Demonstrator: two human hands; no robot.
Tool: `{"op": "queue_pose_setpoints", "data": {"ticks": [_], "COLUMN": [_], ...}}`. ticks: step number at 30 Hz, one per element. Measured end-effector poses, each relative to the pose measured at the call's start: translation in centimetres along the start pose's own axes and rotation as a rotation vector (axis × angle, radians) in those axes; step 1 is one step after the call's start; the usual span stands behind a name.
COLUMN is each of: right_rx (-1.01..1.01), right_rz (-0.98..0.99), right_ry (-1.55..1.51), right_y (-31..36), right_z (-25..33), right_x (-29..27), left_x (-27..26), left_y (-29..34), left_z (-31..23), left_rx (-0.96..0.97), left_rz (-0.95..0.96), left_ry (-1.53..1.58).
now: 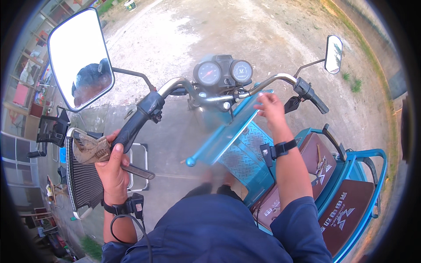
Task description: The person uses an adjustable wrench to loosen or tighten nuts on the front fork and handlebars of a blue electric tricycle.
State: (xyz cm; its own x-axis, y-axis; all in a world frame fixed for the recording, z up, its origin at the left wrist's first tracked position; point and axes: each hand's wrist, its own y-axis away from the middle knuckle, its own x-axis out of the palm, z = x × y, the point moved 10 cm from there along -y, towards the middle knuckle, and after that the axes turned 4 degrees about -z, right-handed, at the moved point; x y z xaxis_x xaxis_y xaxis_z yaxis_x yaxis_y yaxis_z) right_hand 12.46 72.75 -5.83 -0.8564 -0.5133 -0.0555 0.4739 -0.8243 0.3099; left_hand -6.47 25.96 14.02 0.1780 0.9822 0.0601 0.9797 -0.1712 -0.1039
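Observation:
My left hand (pixel 115 171) is closed around a worn adjustable wrench (pixel 90 149). Its head points left and its handle sticks out to the right below my thumb. My thumb and fingers also touch the end of the black left handlebar grip (pixel 127 133). Across from it, my right hand (pixel 272 109) has its fingers curled at the upper right end of a blue front panel (pixel 228 136), which is smeared by motion. The panel slants down-left beneath the chrome handlebar (pixel 215 100) of a blue electric tricycle. Two round gauges (pixel 223 71) sit at the handlebar's middle.
A large mirror (pixel 79 57) rises at left and a smaller mirror (pixel 333 55) at right. Behind the ridged blue footboard (pixel 250 149) are brown seats (pixel 351 201) with blue rails. A chair with a black mesh back (pixel 83 179) stands left. Shelves line the left edge.

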Motion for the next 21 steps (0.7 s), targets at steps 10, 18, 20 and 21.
{"op": "queue_pose_setpoints", "data": {"ticks": [10, 18, 20, 21], "right_rx": [-0.22, -0.356, -0.377, -0.406], "right_rz": [0.021, -0.032, -0.022, -0.031], "right_ry": [0.88, 1.063, 1.095, 1.089], "right_y": [-0.1, -0.9, -1.2, -1.0], "right_z": [0.2, 0.7, 0.3, 0.6], "right_x": [7.4, 8.2, 8.4, 8.4], "left_x": [0.1, -0.1, -0.2, -0.2], "left_y": [0.4, 0.0, 0.0, 0.0], "left_z": [0.0, 0.5, 0.6, 0.6], "left_rx": [-0.033, -0.029, -0.029, -0.033], "left_rz": [-0.048, -0.069, -0.075, -0.069], "left_ry": [-0.052, -0.003, 0.004, 0.011]}}
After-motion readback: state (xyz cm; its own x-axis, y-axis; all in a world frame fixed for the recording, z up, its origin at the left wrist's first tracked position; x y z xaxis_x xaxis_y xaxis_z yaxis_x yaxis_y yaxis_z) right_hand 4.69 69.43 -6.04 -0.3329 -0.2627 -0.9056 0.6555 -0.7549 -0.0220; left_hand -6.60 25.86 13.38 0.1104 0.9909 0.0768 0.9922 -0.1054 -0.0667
